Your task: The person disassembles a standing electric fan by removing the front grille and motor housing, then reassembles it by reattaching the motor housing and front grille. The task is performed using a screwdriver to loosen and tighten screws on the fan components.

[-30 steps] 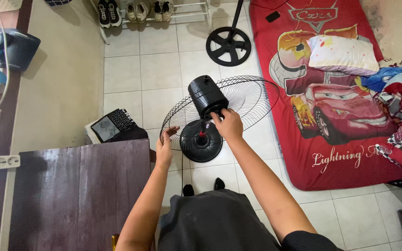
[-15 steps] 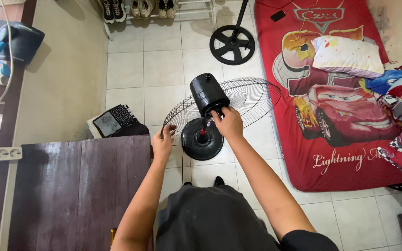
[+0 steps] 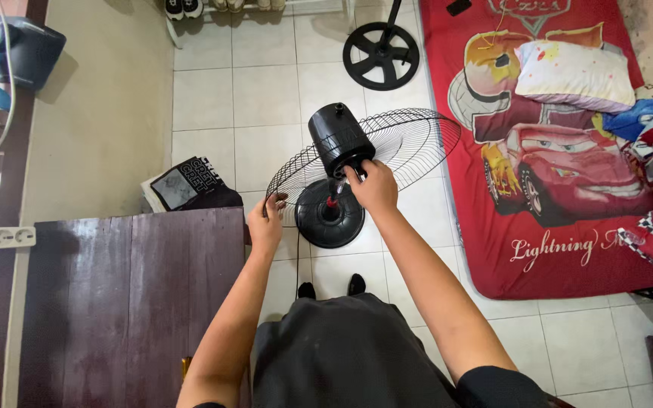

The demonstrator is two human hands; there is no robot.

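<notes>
Two hands on the fan, then?
Both. The right hand (image 3: 374, 187) was wrapped round the underside of the black motor housing (image 3: 338, 140), its grip clamped there. The left hand (image 3: 266, 223) had its fingers curled over the rim of the wire grille (image 3: 410, 140), pinching the wire.
Where did the fan stand?
Upright on its round base (image 3: 330, 223) on the tiled floor (image 3: 266, 91), just in front of the person's feet, between the far corner of the dark wooden worktop (image 3: 130, 302) and the edge of the red mattress (image 3: 568, 227). A second fan stand (image 3: 381, 54) stood well apart, nearer the floor's far edge.
Which step was it?
I judged the head was being steadied while the grille was handled. Any turn would have called for a firm right hand and a light left one, since the wire bends easily.
</notes>
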